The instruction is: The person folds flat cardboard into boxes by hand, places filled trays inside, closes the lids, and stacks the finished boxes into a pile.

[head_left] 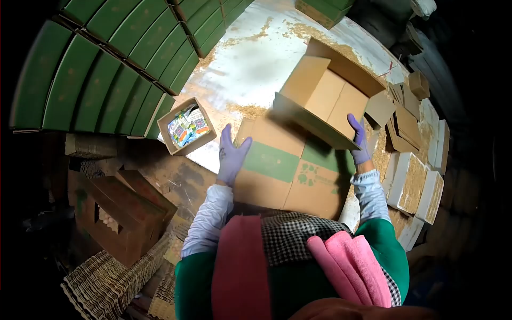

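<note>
My right hand (360, 140), in a purple glove, grips the near right corner of an open, empty-looking cardboard box (335, 96), which is tilted above the table. Below it lies a flat cardboard piece (266, 184) with a green band and a green printed mark. My left hand (232, 156), gloved too, holds nothing; its fingers are spread over the left edge of that flat cardboard. Left of this hand stands a small open box (202, 144) filled with colourful printed packets (188, 127).
Stacked green boxes (117, 69) rise at the upper left. Cardboard pieces (408, 128) and white-sided blocks (408, 181) lie on the right. A brown carton (117, 213) and corrugated sheets (112, 277) are at the lower left. Brown debris is scattered over the white table (234, 66).
</note>
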A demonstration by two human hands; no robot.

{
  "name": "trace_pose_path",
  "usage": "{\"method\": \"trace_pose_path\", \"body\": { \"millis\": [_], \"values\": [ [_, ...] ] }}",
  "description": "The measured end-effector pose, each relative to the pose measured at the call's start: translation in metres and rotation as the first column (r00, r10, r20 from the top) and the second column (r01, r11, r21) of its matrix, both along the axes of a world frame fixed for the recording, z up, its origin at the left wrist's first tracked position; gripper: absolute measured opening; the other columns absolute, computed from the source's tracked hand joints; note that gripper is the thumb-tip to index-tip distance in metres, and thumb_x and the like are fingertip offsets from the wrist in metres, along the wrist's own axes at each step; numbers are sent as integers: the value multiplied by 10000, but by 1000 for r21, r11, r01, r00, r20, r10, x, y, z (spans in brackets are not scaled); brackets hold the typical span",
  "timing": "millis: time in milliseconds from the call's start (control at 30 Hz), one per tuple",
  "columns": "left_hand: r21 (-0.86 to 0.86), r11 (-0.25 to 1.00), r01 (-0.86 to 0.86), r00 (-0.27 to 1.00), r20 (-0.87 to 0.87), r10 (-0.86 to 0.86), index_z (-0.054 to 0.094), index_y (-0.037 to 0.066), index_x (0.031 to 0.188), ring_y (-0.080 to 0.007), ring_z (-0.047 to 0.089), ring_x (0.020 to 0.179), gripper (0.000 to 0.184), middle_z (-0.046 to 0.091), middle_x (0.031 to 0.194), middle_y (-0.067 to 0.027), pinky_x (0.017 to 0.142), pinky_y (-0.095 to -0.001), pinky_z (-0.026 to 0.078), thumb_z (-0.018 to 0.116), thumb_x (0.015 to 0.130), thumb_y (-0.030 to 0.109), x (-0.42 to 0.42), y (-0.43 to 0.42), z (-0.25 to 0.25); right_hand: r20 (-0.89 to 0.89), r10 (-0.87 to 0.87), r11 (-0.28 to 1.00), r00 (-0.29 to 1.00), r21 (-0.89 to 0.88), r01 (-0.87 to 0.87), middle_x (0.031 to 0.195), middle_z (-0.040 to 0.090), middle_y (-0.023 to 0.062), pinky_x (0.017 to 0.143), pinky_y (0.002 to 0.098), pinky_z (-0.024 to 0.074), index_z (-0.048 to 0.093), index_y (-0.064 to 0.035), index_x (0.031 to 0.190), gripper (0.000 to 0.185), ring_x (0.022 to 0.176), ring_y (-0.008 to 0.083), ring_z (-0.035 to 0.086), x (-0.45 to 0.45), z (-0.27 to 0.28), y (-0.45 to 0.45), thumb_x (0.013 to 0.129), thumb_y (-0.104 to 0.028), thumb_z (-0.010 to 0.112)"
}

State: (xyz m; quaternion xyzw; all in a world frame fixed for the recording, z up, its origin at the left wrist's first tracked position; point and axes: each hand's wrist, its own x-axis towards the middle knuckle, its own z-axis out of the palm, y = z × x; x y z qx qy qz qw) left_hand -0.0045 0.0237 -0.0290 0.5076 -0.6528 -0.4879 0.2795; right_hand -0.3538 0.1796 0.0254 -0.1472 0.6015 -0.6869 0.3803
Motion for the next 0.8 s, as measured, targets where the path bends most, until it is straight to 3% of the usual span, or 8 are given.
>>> {"method": "trace_pose_path", "body": {
  "millis": [100,200,300,333,500,600,633,800],
  "values": [
    [190,980,66,997,24,-72,351,-82,1420,-398,417,1311,885,447,1385,-264,1108,-419,347,766,789,378,54,-1,-141,26,48,998,999,-30,-47,1272,582,162,992,338,473,358,-8,1437,696,1175,243,572,9,-23,-89,894,-282,697],
    [-24,945,327,932,172,-318,453,-79,1306,-420,495,1096,767,527,1152,-242,962,-472,412,765,791,397,32,16,-86,-226,220,953,949,257,-160,1348,542,220,1039,321,420,285,49,1485,895,1260,289,517,-9,-91,-152,861,-429,713],
    [74,922,381,909,155,-388,441,-22,1370,-385,485,1210,704,520,1302,-234,1015,-447,402,740,824,307,5,28,-79,-443,375,849,814,517,-109,1440,458,280,1104,327,342,288,81,1486,963,1333,359,452,-7,-97,-161,871,-576,633],
    [12,917,399,909,128,-397,405,-36,1395,-401,456,1247,740,488,1333,-266,1044,-450,381,733,826,304,-3,37,-85,-430,357,904,829,382,-192,1447,451,283,1127,340,312,353,74,1460,915,1349,378,430,-10,-94,-148,884,-596,592],
    [-244,718,652,741,403,-537,323,-78,1429,-510,338,1306,904,355,1414,-335,1101,-557,277,724,793,422,2,65,-23,-457,218,869,862,492,41,1491,404,241,1129,372,339,323,54,1481,880,1363,305,426,7,-18,125,828,-330,770],
    [-8,439,898,352,610,-710,279,-54,1479,-552,225,1384,1042,239,1496,-372,1144,-593,191,748,740,512,20,92,-4,-325,490,436,809,895,95,1565,154,315,1197,404,203,57,85,1521,1340,1468,392,186,78,-41,272,626,-490,872],
    [-145,441,886,431,612,-664,278,-43,1474,-576,238,1362,1165,230,1485,-395,1128,-617,218,823,630,546,27,97,-34,-303,551,469,778,883,13,1567,56,334,1209,417,173,-1,98,1512,1402,1475,427,99,104,-62,301,600,-502,879],
    [-250,432,867,495,528,-689,306,-39,1478,-549,234,1392,848,259,1511,-357,1155,-566,219,703,846,363,43,94,-45,-523,345,658,779,727,196,1549,220,296,1190,411,245,155,59,1515,1248,1450,403,230,150,-41,308,638,-489,852]
  ]
}}
